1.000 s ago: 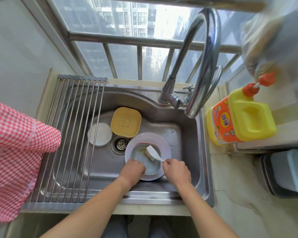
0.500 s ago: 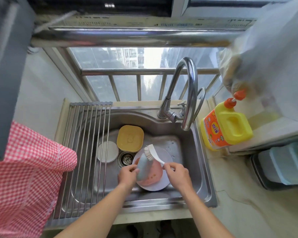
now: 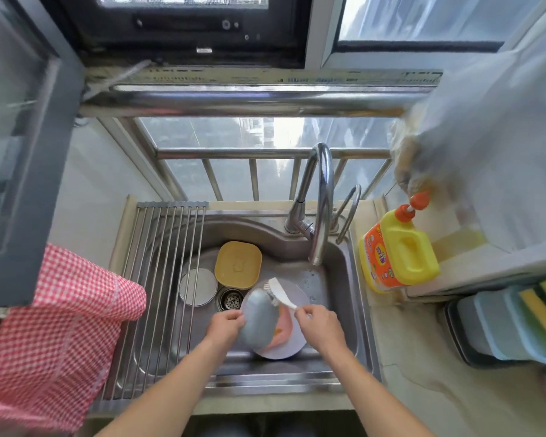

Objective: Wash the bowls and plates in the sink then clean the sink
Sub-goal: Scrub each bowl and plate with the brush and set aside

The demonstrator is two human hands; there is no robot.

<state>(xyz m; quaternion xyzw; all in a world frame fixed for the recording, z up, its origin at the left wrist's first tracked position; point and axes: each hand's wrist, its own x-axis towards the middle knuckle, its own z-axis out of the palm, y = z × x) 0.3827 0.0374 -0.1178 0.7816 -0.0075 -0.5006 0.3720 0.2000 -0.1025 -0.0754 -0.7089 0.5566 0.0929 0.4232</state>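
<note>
My left hand (image 3: 226, 324) grips a grey-blue bowl (image 3: 259, 320), tilted up on edge over a white plate (image 3: 292, 342) with a pink dish (image 3: 282, 332) on it in the steel sink (image 3: 338, 279). My right hand (image 3: 319, 324) pinches the handle of a white dish brush (image 3: 279, 291), whose bristles touch the bowl's upper edge. A yellow square dish (image 3: 238, 264) and a small white round plate (image 3: 197, 287) lie upside down at the sink's back left, beside the drain (image 3: 231, 299).
A roll-up wire rack (image 3: 158, 294) covers the sink's left part. The tall faucet (image 3: 320, 209) arches over the basin. A yellow detergent bottle (image 3: 397, 253) stands on the right counter, with sponges in a tray (image 3: 514, 323) further right. A red checked cloth (image 3: 51, 335) hangs at left.
My left hand has lifted the grey-blue bowl off the plate and tilted it on edge, baring the pink dish. The brush moved from inside the bowl to its upper edge. The view rose.
</note>
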